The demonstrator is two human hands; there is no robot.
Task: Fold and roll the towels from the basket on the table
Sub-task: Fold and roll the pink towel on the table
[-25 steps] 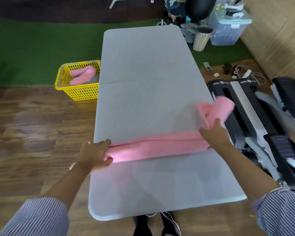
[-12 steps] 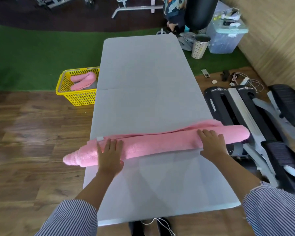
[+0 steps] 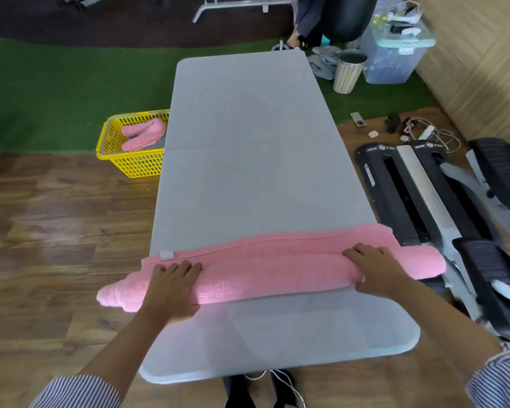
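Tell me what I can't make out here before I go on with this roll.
All in the head view:
- Towel: its underside and how tight the roll is; its own outer layer hides them.
- Left hand and right hand: the palms, turned face down on the roll.
- Basket: its right side, hidden behind the table; the count of towels inside is unclear.
- Tag: too small to read.

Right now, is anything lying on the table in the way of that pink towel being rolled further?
Nothing visible. Both hands, left and right, rest on the pink towel, and the grey table beyond it shows only bare surface.
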